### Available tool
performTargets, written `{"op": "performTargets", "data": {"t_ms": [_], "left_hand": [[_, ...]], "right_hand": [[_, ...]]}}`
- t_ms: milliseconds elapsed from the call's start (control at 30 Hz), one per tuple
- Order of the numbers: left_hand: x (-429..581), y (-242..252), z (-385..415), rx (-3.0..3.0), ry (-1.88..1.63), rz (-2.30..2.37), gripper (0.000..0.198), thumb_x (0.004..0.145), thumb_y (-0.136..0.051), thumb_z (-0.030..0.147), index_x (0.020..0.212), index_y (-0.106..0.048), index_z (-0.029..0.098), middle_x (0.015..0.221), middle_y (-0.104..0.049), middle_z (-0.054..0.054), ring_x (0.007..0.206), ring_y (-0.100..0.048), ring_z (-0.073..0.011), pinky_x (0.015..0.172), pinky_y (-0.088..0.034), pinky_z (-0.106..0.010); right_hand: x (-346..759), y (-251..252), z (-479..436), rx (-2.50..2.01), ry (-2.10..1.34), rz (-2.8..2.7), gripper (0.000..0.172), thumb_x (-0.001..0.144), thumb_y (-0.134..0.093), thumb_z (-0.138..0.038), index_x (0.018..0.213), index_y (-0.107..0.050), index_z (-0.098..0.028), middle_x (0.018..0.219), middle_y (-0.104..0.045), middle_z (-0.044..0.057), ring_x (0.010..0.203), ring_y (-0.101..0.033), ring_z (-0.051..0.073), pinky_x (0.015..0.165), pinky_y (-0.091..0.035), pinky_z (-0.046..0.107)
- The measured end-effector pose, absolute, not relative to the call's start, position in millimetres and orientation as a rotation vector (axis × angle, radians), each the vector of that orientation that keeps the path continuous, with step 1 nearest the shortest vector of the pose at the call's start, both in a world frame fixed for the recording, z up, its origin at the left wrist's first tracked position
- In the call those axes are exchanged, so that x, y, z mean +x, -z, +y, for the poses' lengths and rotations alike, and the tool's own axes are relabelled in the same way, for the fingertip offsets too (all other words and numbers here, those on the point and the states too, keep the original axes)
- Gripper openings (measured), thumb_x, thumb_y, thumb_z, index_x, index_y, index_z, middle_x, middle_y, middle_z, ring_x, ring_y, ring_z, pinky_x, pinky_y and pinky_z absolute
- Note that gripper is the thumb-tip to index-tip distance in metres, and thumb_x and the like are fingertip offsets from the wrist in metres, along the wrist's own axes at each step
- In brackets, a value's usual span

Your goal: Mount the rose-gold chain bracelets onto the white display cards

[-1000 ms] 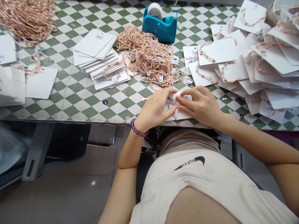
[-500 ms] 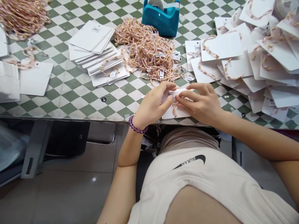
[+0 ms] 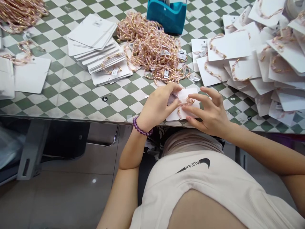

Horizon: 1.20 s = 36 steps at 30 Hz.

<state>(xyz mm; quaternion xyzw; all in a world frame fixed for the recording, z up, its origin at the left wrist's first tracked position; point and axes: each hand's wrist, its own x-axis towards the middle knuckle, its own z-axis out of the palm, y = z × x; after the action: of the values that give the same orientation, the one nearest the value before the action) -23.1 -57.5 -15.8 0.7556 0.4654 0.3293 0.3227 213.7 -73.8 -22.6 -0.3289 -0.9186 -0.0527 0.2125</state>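
In front of me at the table edge lies a white card (image 3: pixel 188 93) with a pink and gold beaded bracelet (image 3: pixel 190 101) across it. My left hand (image 3: pixel 160 103) curls over the card's left side, its thumb pressing on the bracelet near the card's middle. Part of the strand hides under that hand. My right hand (image 3: pixel 207 111) hovers over the right side with its fingers spread, fingertips close to the beads. Whether those fingertips touch the beads I cannot tell. Behind the hands sits a heap of similar tagged bracelets (image 3: pixel 157 47).
A stack of white cards (image 3: pixel 91 31) stands left of the heap. At the back is a teal tape dispenser (image 3: pixel 166 16). Many cards with bracelets (image 3: pixel 228 46) pile up on the right. More bracelets (image 3: pixel 21 12) and cards (image 3: pixel 32 74) lie far left.
My right hand has drawn back slightly to the right and its fingers have spread, uncovering more of the card and bracelet. My left hand stays on the card. The whole view has shifted a little.
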Motion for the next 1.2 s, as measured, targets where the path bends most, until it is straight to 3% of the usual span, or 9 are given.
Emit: {"op": "performTargets", "data": {"t_ms": [233,433,667,900,1100,1200], "left_hand": [[-23.3,18.1,-56.1,2.104,-0.848,1.238,0.028,0.090,-0.062,0.012,0.118,-0.060,0.017,0.119,-0.072,-0.007,0.111,-0.067,-0.0186,0.101,-0.053,-0.033],[-21.9,18.4,-56.0,2.097,-0.852,1.249,0.029,0.089,-0.061,0.009,0.118,-0.062,0.016,0.119,-0.073,-0.007,0.111,-0.066,-0.0186,0.102,-0.053,-0.032],[-17.7,21.9,-57.5,2.277,-0.857,1.223,0.021,0.095,-0.056,0.014,0.108,-0.072,0.018,0.118,-0.070,-0.008,0.112,-0.064,-0.0219,0.101,-0.053,-0.038],[-9.9,15.3,-61.0,2.396,-0.769,1.306,0.018,0.096,-0.057,0.020,0.104,-0.072,0.018,0.117,-0.069,-0.010,0.103,-0.062,-0.0245,0.093,-0.052,-0.041],[-7.5,13.7,-62.4,2.433,-0.704,1.375,0.022,0.099,-0.051,0.020,0.104,-0.072,0.018,0.124,-0.069,-0.011,0.110,-0.062,-0.0273,0.095,-0.051,-0.043],[-13.8,15.8,-60.9,2.347,-0.771,1.267,0.025,0.100,-0.048,0.020,0.112,-0.070,0.019,0.129,-0.068,-0.010,0.118,-0.062,-0.0254,0.105,-0.050,-0.044]], "right_hand": [[208.4,22.3,-73.9,-1.032,0.095,-2.588,0.029,0.099,-0.056,-0.037,0.125,-0.065,-0.025,0.147,-0.054,0.009,0.150,-0.034,0.035,0.120,-0.036,0.058],[216.4,23.4,-78.9,-1.112,0.098,-2.589,0.041,0.091,-0.068,-0.041,0.132,-0.063,-0.038,0.153,-0.052,0.001,0.149,-0.038,0.039,0.125,-0.026,0.064],[211.8,19.3,-78.0,-1.158,0.108,-2.588,0.032,0.091,-0.067,-0.044,0.124,-0.069,-0.040,0.149,-0.056,-0.003,0.148,-0.041,0.039,0.124,-0.030,0.064],[208.8,13.1,-75.8,-1.212,-0.029,-2.620,0.030,0.094,-0.064,-0.043,0.123,-0.069,-0.039,0.152,-0.054,-0.004,0.153,-0.032,0.037,0.128,-0.021,0.062],[219.8,23.7,-74.0,-1.046,0.115,-2.620,0.043,0.095,-0.063,-0.042,0.138,-0.061,-0.037,0.156,-0.048,0.002,0.155,-0.027,0.038,0.125,-0.024,0.064],[225.8,27.6,-74.9,-0.953,0.190,-2.618,0.052,0.095,-0.062,-0.050,0.145,-0.055,-0.035,0.159,-0.044,0.005,0.155,-0.028,0.037,0.123,-0.027,0.063]]}}
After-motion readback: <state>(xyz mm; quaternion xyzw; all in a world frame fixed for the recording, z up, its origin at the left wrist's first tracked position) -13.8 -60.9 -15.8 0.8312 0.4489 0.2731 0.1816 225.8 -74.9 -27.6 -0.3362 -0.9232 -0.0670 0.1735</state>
